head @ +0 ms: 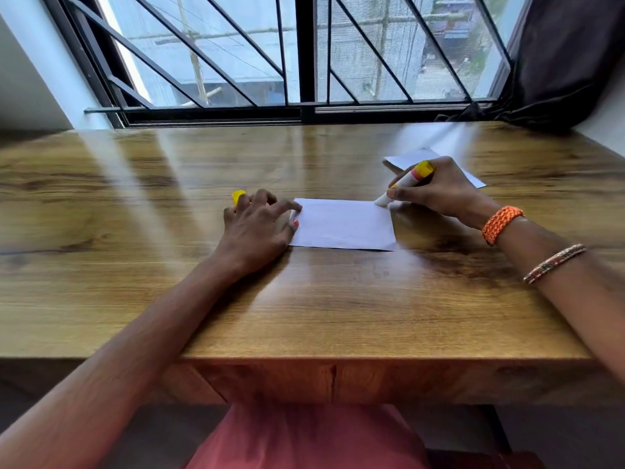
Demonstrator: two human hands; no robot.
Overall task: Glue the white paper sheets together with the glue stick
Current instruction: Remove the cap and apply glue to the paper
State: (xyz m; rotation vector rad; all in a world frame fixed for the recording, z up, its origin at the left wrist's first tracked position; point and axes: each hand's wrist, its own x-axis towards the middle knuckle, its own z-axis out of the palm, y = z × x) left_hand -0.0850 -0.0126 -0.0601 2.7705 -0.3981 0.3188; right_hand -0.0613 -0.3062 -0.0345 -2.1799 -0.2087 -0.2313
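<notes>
A white paper sheet (343,225) lies flat in the middle of the wooden table (304,306). My left hand (257,228) presses its fingertips on the sheet's left edge. The yellow cap (238,196) of the glue stick sits just behind that hand. My right hand (436,191) grips the white and yellow glue stick (404,182), tilted, with its white tip touching the sheet's far right corner. A second white sheet (411,156) lies behind my right hand, partly hidden by it.
A barred window (304,52) runs along the table's far edge. A dark curtain (568,62) hangs at the back right. The table's front edge (372,358) is near my lap.
</notes>
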